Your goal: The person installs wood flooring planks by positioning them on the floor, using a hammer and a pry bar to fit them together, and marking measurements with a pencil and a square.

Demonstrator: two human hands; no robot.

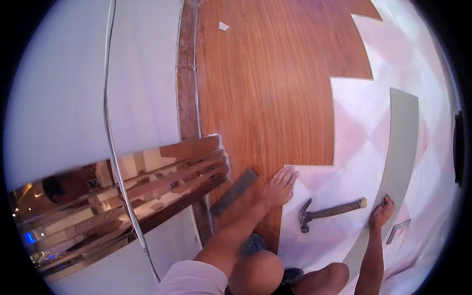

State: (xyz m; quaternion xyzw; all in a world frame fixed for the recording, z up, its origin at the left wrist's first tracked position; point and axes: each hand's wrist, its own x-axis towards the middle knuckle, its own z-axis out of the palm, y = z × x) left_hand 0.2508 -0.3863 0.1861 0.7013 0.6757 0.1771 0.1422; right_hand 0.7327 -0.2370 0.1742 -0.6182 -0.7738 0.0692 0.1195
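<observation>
Seemingly you're working the grey plank (404,142) right of the hammer (334,211), your right hand (381,215) pinching a red thing (386,199); left of the hammer, your left hand (280,188) lies flat at the boards' (265,98) edge. Next, brace the plank.

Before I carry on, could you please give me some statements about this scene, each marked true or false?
1. The left hand lies open at the edge of the brown floor. True.
2. The hammer lies on the brown floor. False: it lies on the pale sheet.
3. The right hand, at the grey plank, has a small red item in its grip. True.
4. The dark strip lies right of the hammer. False: it lies left of it.
</observation>
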